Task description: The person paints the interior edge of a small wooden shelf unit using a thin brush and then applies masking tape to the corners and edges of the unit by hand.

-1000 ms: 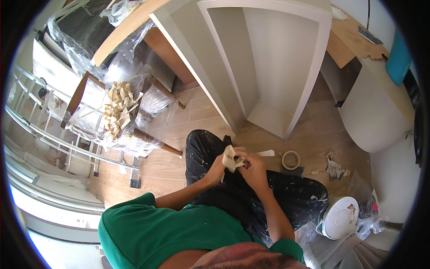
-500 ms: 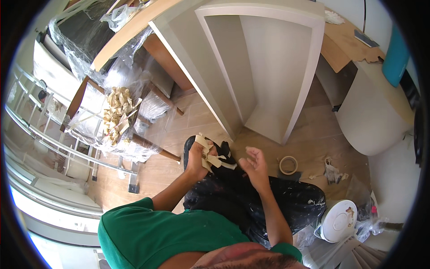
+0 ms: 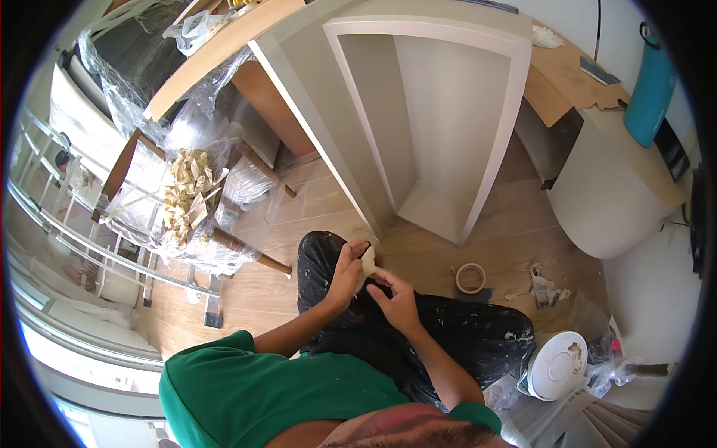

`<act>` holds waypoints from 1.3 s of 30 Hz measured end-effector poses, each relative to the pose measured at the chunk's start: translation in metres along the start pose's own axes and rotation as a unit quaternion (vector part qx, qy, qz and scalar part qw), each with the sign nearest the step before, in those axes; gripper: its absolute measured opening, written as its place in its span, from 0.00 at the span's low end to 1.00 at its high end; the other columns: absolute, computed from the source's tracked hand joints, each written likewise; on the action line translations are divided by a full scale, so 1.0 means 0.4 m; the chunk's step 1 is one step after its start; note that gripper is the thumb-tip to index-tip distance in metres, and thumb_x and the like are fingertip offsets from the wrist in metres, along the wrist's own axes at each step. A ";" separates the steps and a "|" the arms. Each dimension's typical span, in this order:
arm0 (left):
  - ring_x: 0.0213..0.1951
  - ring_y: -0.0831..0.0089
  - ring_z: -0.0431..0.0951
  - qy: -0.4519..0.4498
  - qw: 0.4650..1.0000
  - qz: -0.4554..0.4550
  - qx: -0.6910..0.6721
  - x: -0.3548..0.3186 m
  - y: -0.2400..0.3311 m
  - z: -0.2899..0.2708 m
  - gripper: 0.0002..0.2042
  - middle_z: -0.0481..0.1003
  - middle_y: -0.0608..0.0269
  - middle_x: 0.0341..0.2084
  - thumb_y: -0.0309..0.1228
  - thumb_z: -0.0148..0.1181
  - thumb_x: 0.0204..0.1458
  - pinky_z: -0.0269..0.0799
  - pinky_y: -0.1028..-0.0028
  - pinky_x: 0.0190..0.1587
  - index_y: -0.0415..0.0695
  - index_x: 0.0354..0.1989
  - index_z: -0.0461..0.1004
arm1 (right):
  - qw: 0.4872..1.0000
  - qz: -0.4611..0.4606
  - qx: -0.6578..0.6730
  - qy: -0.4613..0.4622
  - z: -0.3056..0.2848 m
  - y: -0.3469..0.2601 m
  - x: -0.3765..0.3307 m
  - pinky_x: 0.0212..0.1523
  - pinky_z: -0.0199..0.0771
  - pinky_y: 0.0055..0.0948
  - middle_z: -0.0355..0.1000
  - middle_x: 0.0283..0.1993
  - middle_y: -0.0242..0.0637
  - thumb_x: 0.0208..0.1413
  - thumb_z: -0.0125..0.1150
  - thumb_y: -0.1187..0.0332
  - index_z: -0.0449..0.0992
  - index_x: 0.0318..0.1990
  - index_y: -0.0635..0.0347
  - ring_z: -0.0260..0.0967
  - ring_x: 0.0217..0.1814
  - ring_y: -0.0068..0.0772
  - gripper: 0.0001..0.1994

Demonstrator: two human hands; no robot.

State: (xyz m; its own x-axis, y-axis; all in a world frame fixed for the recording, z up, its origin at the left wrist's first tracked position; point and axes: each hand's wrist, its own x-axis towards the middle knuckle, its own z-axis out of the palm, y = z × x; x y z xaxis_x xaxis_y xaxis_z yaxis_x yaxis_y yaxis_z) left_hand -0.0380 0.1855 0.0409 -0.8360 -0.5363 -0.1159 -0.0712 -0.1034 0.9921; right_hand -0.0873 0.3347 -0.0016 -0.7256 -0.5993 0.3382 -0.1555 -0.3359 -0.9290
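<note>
Between my hands, over my paint-spotted black trousers [image 3: 470, 322], is a bunched piece of cream masking tape [image 3: 367, 263]. My left hand [image 3: 346, 275] is closed round it from the left. From the right, my right hand [image 3: 397, 300] has its fingertips against the lower edge of the tape, with its thumb beneath; part of this grip is hidden. A roll of masking tape [image 3: 458, 279] lies on the floor to the right of my hands. Directly ahead stands a beige cabinet [image 3: 489, 187] with an open front.
A plastic-wrapped chair at left carries a heap of crumpled tape [image 3: 188, 196]. Beyond it is a metal ladder [image 3: 112, 250]. At right are a scrap of plastic [image 3: 547, 287], a white lidded bucket [image 3: 556, 366] and a counter with a blue bottle [image 3: 648, 97].
My right hand has come left from apart and open to meet the tape. The loose strips in my left hand are now bunched smaller. The whole view has shifted slightly.
</note>
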 end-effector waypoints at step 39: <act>0.57 0.67 0.72 0.176 0.929 0.245 0.216 -0.074 0.235 -0.581 0.30 0.72 0.57 0.56 0.55 0.38 0.70 0.69 0.69 0.58 0.42 0.65 0.65 | 0.974 0.024 -0.051 0.221 -0.050 0.015 0.041 0.55 0.72 0.33 0.65 0.67 0.44 0.75 0.37 0.58 0.70 0.64 0.68 0.70 0.62 0.38 0.25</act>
State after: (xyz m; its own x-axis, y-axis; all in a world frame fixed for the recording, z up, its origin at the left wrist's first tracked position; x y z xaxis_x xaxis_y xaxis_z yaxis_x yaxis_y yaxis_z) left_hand 0.1066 -0.0028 0.1262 -0.6015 -0.6788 0.4211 -0.0051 0.5304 0.8477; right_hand -0.1136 0.3374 -0.0045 -0.9480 -0.2330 0.2166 -0.1635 -0.2273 -0.9600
